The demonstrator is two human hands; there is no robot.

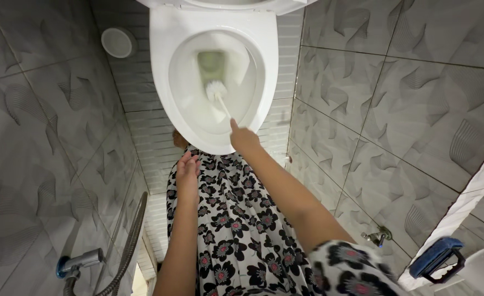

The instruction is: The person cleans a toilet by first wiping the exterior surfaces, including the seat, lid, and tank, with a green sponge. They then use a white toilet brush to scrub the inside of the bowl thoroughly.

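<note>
Grey-tiled bathroom, right hand (244, 138) gripping white toilet brush (218, 92), bristles inside toilet bowl (182, 82)

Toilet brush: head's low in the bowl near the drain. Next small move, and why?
Probably sweep the brush head up and around the bowl wall toward the rim. The right hand already grips the handle, the bristles sit low by the water at the drain, and the upper walls are not being touched. The left hand rests on the patterned dress, clear of the bowl.

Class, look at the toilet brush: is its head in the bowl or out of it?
In. The toilet brush has its white bristle head down inside the toilet bowl, near the drain, held by the right hand.
</note>
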